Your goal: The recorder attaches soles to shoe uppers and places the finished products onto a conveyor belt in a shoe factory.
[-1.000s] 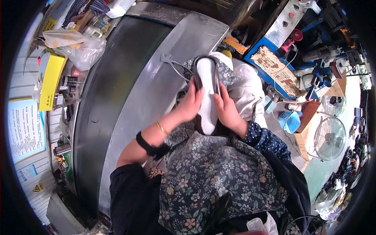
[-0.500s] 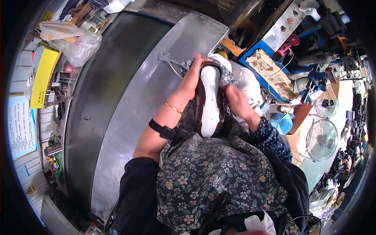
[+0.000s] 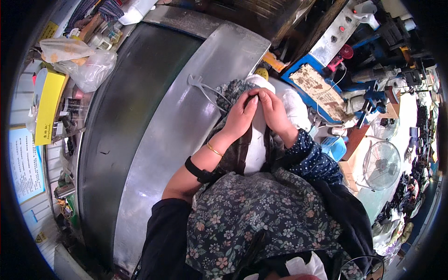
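Observation:
A shoe upper on a last (image 3: pixel 255 149) lies in my lap, its white sole side facing up and dark brown leather round its edges. My left hand (image 3: pixel 240 115) wraps its far end from the left, the fingers bent over the rim. From the right, my right hand (image 3: pixel 276 111) closes on the same end, and the two hands meet at the fingertips. Between them they hide that end of the shoe. Metal pincers (image 3: pixel 198 83) rest on the steel surface, left of and beyond my left hand. A flowered apron (image 3: pixel 261 210) covers my lap.
A steel ledge (image 3: pixel 186 121) and a dark conveyor belt (image 3: pixel 126 121) run along my left. White cloth-like bundles (image 3: pixel 294 109) sit just beyond my right hand. Farther right are a blue-framed machine (image 3: pixel 319 91), a blue container (image 3: pixel 333 148) and a fan (image 3: pixel 381 164).
My hands have come together over the shoe's far end, the right moving up and in from its side. That end, bare in part before, is now covered.

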Demonstrator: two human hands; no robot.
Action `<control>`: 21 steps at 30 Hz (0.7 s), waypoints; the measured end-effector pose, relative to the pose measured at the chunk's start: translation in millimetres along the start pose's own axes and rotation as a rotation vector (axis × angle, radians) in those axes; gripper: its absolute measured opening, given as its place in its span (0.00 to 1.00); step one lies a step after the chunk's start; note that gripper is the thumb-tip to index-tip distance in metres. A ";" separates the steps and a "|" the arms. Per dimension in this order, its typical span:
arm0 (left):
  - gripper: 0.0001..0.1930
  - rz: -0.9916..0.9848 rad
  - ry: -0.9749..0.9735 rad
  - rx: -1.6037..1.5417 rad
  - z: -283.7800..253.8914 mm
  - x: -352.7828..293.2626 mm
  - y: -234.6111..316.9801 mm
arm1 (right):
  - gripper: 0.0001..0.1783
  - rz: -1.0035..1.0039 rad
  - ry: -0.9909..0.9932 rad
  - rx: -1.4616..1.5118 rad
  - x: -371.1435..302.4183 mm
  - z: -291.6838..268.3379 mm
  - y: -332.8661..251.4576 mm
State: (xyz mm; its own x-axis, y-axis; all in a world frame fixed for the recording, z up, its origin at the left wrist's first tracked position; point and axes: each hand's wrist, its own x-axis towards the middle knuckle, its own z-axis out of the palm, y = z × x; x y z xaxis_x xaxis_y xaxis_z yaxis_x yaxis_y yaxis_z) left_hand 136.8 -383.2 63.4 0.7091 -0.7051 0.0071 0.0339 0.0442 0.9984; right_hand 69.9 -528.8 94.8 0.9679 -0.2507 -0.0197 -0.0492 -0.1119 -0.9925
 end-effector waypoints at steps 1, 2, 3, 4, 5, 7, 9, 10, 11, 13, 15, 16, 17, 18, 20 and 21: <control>0.20 0.077 -0.003 -0.004 0.4 0.4 -3.9 | 0.17 0.018 -0.074 0.060 0.7 -1.4 -3.7; 0.20 0.048 -0.006 0.018 -0.3 1.6 -6.6 | 0.18 0.242 -0.086 0.496 1.0 -6.0 -7.4; 0.20 0.056 -0.030 -0.003 -1.6 1.7 -7.6 | 0.19 0.248 -0.160 0.532 0.2 -5.8 -8.8; 0.20 0.081 -0.026 -0.043 -4.3 2.5 -7.3 | 0.20 0.283 -0.150 0.552 -1.4 -8.1 -9.9; 0.20 0.019 -0.032 -0.010 -6.3 2.3 -5.6 | 0.19 0.314 -0.051 0.492 -4.2 -4.9 -8.3; 0.21 -0.019 -0.053 0.007 -12.3 3.5 0.9 | 0.19 0.079 0.007 -0.003 -9.9 -0.9 -5.1; 0.27 -0.074 -0.173 0.015 -18.4 6.2 8.7 | 0.20 0.059 0.010 -0.170 -13.9 1.7 -3.4; 0.27 -0.119 -0.174 0.043 -19.4 6.0 11.4 | 0.20 0.065 0.112 -0.171 -15.7 4.4 -3.0; 0.31 -0.125 -0.213 0.031 -21.5 6.6 12.9 | 0.20 0.073 0.032 0.065 -17.8 2.5 -4.4; 0.42 -0.198 -0.255 -0.085 -21.9 5.5 11.9 | 0.23 0.090 -0.072 0.341 -22.7 2.1 -7.7; 0.42 -0.146 -0.267 -0.086 -21.1 3.6 6.1 | 0.25 0.023 -0.056 0.138 -28.4 3.5 -9.2; 0.43 -0.094 -0.280 -0.083 -20.7 2.2 2.4 | 0.26 0.047 0.045 -0.094 -31.6 3.5 -8.5; 0.47 -0.055 -0.300 -0.045 -21.8 1.4 -0.5 | 0.29 0.009 0.093 -0.211 -34.6 5.7 -6.5; 0.47 -0.116 -0.288 -0.032 -21.7 0.4 -3.0 | 0.29 -0.045 0.168 -0.186 -38.2 9.0 -3.1; 0.50 -0.046 -0.307 -0.028 -22.4 -0.1 -3.4 | 0.31 -0.059 0.070 0.211 -42.0 11.0 6.2; 0.51 -0.025 -0.325 -0.095 -20.9 -1.8 -0.8 | 0.32 -0.014 0.009 0.432 -45.6 9.6 9.5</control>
State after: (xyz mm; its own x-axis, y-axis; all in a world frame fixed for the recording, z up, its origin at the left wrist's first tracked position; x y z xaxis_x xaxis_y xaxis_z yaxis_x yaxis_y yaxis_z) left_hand 150.3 -367.2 61.5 0.4463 -0.8948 0.0153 0.1248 0.0791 0.9890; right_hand 27.6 -509.2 85.1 0.9654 -0.2607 -0.0072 0.0733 0.2975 -0.9519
